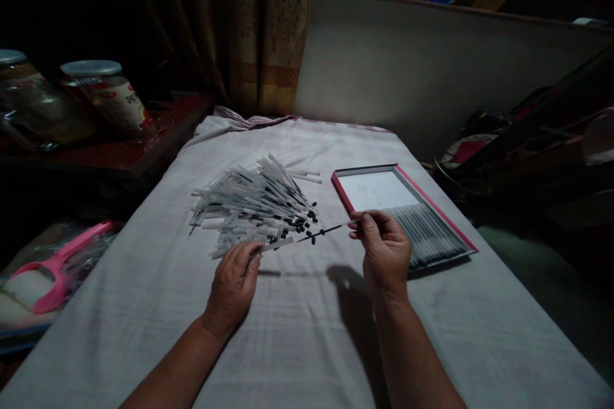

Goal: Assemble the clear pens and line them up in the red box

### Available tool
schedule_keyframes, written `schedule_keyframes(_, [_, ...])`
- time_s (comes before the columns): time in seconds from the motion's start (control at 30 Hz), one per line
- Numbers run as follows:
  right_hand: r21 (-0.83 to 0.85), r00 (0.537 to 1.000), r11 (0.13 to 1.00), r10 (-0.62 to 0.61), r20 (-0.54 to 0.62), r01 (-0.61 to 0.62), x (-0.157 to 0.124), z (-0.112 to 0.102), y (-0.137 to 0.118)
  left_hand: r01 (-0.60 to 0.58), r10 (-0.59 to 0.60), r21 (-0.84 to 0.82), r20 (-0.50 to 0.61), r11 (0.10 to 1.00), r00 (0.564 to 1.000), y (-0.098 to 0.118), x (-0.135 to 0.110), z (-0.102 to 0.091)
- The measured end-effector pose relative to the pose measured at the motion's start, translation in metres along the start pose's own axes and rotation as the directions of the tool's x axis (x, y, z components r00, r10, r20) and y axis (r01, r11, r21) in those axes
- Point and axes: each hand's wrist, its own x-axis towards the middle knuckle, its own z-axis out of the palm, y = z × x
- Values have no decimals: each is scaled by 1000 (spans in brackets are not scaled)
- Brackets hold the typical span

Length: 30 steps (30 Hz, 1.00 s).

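My left hand (235, 276) is closed around a whitish, translucent pen barrel (278, 245), whose open end points to the right. In my right hand (384, 243), thumb and fingers pinch the pale end of a pen refill (330, 229) with black ink. The refill's dark tip points left, at or very near the barrel's mouth; whether it has entered cannot be made out. Behind my left hand lies a heap of pen parts (244, 195), pale tubes and thin refills. Small black pieces (300, 223) are scattered at the heap's right edge.
Beyond my right hand, a red-edged shallow box (339, 188) holds a row of pens (426, 230). A pale cloth (288, 345) covers the table. Jars (115, 99) stand on a dark red side table at left; a pink-handled item (57, 268) lies below them.
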Motion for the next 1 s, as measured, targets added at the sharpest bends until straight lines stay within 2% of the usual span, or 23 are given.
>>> schedule_keyframes(0.13, [-2, 1000, 1000, -11, -14, 10, -2, -3, 1, 22, -22, 6, 50, 1000, 998, 0, 0, 0])
schedule_keyframes(0.3, [-25, 1000, 1000, 2, 7, -2, -5, 3, 0, -4, 3, 11, 60, 1000, 998, 0, -1, 0])
schedule_keyframes(0.47, [-41, 994, 998, 44, 102, -40, -16, 12, 1, -51, 50, 14, 58, 999, 997, 2, -1, 0])
schedule_keyframes(0.63, [-76, 976, 995, 84, 201, -70, -34, 22, 10, -44, 42, 21, 80, 999, 996, 3, -1, -1])
schedule_keyframes(0.77, [-164, 907, 986, 35, 420, 38, -41, 23, 21, -61, 60, 2, 74, 998, 995, 4, -1, -1])
schedule_keyframes(0.8, [-183, 896, 982, 33, 443, 54, -38, 21, 23, -63, 63, -4, 67, 998, 996, 4, -1, -2])
schedule_keyframes(0.9, [-313, 936, 946, 33, 351, 84, -23, 7, 34, -72, 72, -7, 55, 997, 996, 6, 0, -2])
schedule_keyframes(0.93, [-385, 945, 915, 11, 326, 122, -17, 2, 37, -79, 79, -6, 54, 997, 995, 6, 1, -2])
schedule_keyframes(1.0, [-533, 933, 815, -28, 358, 229, -10, -5, 44, -89, 89, -4, 52, 996, 995, 6, 1, -2])
